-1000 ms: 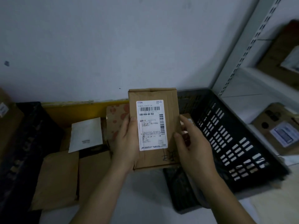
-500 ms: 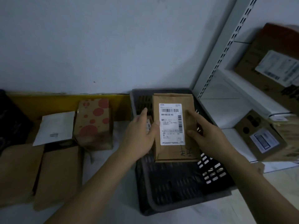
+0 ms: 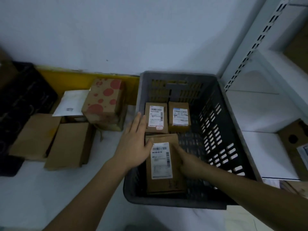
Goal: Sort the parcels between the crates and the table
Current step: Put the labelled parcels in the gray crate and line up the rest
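Observation:
A flat brown parcel [image 3: 165, 184] with a white label lies in the near left part of the dark grey crate [image 3: 178, 75]. My right hand [image 3: 188, 162] grips the parcel's right edge, inside the crate. My left hand [image 3: 133, 144] hovers over the crate's left rim with straight fingers, its thumb at the parcel's top left corner. Two small labelled boxes, one [image 3: 155, 117] beside the other [image 3: 179, 115], sit at the back of the crate. On the white table [image 3: 66, 189] to the left lie a red-dotted box [image 3: 104, 100], a white envelope [image 3: 71, 104] and two brown parcels [image 3: 35, 135] [image 3: 70, 145].
A black crate [image 3: 21, 104] stands at the far left of the table. A white metal shelf [image 3: 266, 110] rises on the right, with a cardboard box [image 3: 296, 144] on its lower level. A wall closes off the back.
The brown parcel went from upright in both hands above the table, rightward, and down flat into the grey crate. My left hand has let go and opened.

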`<state>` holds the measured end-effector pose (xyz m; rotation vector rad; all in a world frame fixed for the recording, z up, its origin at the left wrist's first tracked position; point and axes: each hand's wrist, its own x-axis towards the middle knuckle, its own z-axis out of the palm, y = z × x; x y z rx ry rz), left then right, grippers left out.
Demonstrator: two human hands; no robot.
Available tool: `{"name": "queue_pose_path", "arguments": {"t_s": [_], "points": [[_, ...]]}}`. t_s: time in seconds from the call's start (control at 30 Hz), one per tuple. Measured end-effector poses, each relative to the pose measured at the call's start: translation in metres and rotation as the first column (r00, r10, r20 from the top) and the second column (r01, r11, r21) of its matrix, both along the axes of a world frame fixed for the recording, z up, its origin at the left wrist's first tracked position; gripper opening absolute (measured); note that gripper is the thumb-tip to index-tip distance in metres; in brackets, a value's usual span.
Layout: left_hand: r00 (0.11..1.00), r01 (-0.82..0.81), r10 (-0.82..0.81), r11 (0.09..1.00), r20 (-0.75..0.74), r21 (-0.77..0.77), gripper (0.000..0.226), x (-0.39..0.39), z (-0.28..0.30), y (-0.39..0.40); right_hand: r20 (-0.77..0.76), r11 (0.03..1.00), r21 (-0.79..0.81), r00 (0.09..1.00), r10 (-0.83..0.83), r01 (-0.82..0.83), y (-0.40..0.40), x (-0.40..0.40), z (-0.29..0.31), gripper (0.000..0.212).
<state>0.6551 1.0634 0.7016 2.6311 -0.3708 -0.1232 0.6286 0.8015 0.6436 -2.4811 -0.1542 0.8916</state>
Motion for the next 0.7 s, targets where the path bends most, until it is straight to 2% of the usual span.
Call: {"name": "queue_pose_path", "arguments": {"t_s": [0.23, 0.37, 0.5, 0.7], "points": [[0.998, -0.056, 0.053, 0.995, 0.036, 0.082, 0.085, -0.007, 0.001, -0.006, -0.109, 0.995, 0.072, 0.992, -0.058, 0.066, 0.023, 0.019, -0.043, 0.113], [0.997, -0.071, 0.068, 0.994, 0.043, 0.081, 0.086, -0.008, 0.002, -0.009, -0.137, 0.997, 0.060, 0.990, -0.043, 0.051, 0.032, 0.020, -0.057, 0.103], [0.994, -0.088, 0.079, 0.986, 0.073, 0.138, 0.093, -0.010, 0.000, -0.006, -0.132, 0.997, -0.057, 0.990, 0.045, -0.053, 0.044, 0.018, -0.071, 0.130], [0.992, -0.098, 0.081, 0.975, 0.093, 0.198, 0.095, -0.008, -0.004, -0.007, -0.111, 0.958, -0.264, 0.990, 0.089, -0.115, 0.052, 0.027, -0.083, 0.127]]}}
